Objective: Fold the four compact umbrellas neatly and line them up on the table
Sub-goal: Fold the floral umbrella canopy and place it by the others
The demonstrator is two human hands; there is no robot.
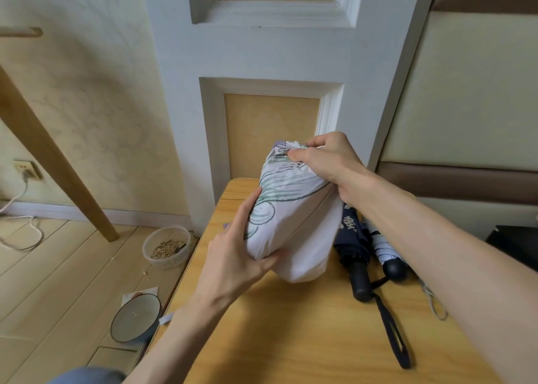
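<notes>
Looking like the wrapping step on one of the four. Holding the white umbrella (291, 209) tilted just above the counter (291, 340), mid-frame. Gripping its near end with the left hand (233, 261), clamping fingers (247, 215) and thumb round the bundle. Pinching loose cloth at the far tip, about 1 o'clock, with the right hand (329, 162). Leaving the navy umbrella (349, 238) and striped umbrella (384, 247) lying side by side at 3 o'clock. Probably needing a tight twist next, then strapping it shut without letting the pleats spring loose. Not seeing a fourth.
</notes>
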